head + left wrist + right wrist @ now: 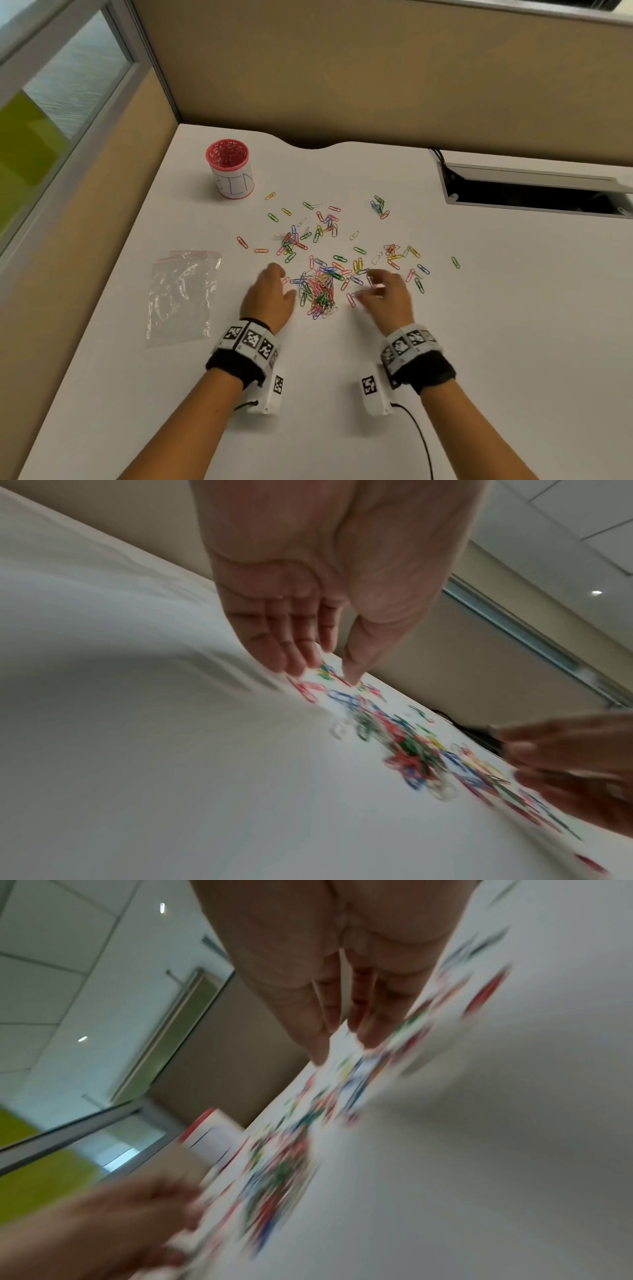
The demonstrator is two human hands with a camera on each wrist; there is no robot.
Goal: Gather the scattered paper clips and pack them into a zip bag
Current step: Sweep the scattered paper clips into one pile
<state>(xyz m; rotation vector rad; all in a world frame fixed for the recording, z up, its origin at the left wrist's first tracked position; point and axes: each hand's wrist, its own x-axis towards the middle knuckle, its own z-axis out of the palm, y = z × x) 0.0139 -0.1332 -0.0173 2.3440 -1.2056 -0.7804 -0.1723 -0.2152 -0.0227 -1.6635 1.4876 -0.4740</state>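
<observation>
Coloured paper clips (329, 240) lie scattered over the middle of the white desk (479, 342). A denser pile (320, 291) sits between my two hands. My left hand (274, 284) is at the pile's left edge, its straight fingertips (294, 666) touching the desk beside the clips (411, 750). My right hand (371, 286) is at the pile's right edge, fingers (369, 1039) reaching down onto blurred clips (281, 1172). Neither hand visibly holds a clip. The clear zip bag (181, 294) with a red seal lies flat to the left, untouched.
A red mesh cup (229, 168) with a white label stands at the back left; it also shows in the right wrist view (212, 1139). An open cable hatch (534, 192) is sunk into the desk at the back right. Beige partition walls border the desk.
</observation>
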